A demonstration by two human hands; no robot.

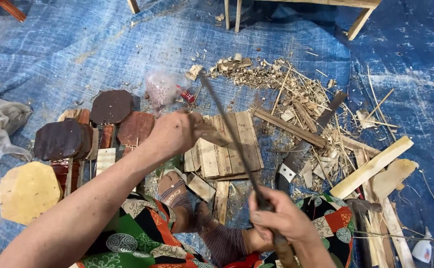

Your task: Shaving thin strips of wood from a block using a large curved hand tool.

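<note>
Dark, thin and flat, the long blade (232,134) runs diagonally from the right hand (281,218), whose fingers wrap its handle, up and away past the left hand (175,133). Left fingers pinch a small rough wood piece (211,133) against the blade, above a slatted board (224,146).

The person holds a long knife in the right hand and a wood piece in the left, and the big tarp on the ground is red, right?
Not quite. The tarp is blue, not red, as the head view shows. The rest holds: the right hand grips a long knife, and the left hand holds a wood piece.
</note>
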